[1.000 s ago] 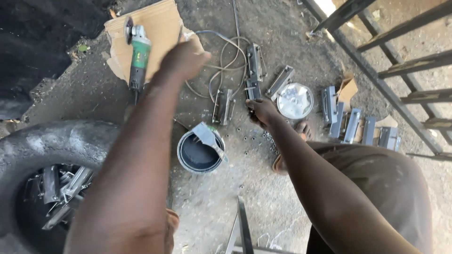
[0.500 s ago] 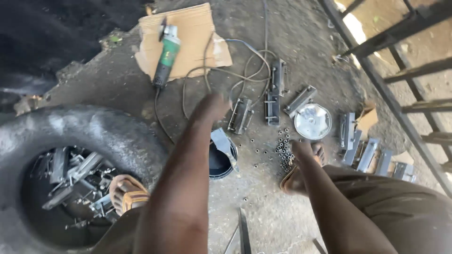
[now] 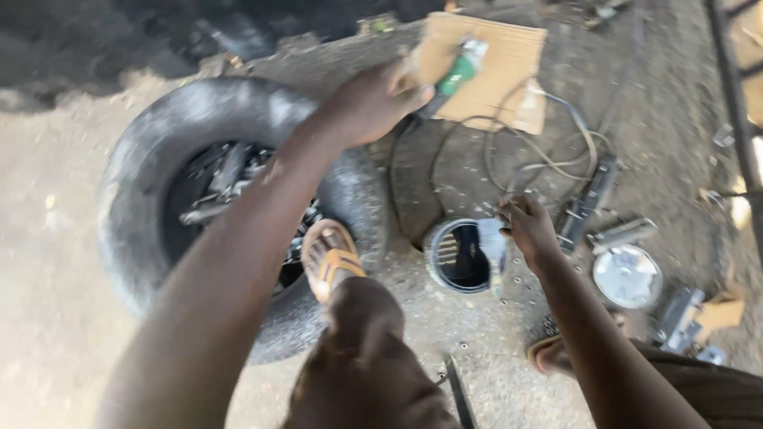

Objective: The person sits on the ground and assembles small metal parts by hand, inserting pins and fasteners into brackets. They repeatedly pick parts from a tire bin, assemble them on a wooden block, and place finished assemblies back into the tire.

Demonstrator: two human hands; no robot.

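Note:
My left hand (image 3: 375, 99) reaches far forward with bent fingers, right at the black rear end of a green angle grinder (image 3: 459, 70) lying on a piece of cardboard (image 3: 501, 75). Motion blur hides whether the fingers grip it. My right hand (image 3: 528, 229) hovers with its fingers bunched together at the far right rim of a round open tin (image 3: 465, 256). A pale strip (image 3: 496, 253) leans inside the tin next to this hand. Nothing shows between the fingers.
A big tyre (image 3: 238, 199) full of metal parts lies at the left, with my sandalled foot (image 3: 330, 258) on it. The grinder's cable (image 3: 556, 151) loops over the ground. Metal hinges (image 3: 588, 202), a round lid (image 3: 628, 276) and small scattered bits lie at the right. A metal frame (image 3: 735, 119) stands at the far right.
The view has swung left, showing more of the tyre. My left hand has gone from the tin up to the grinder. My right hand has moved from the scattered bits to the tin's rim.

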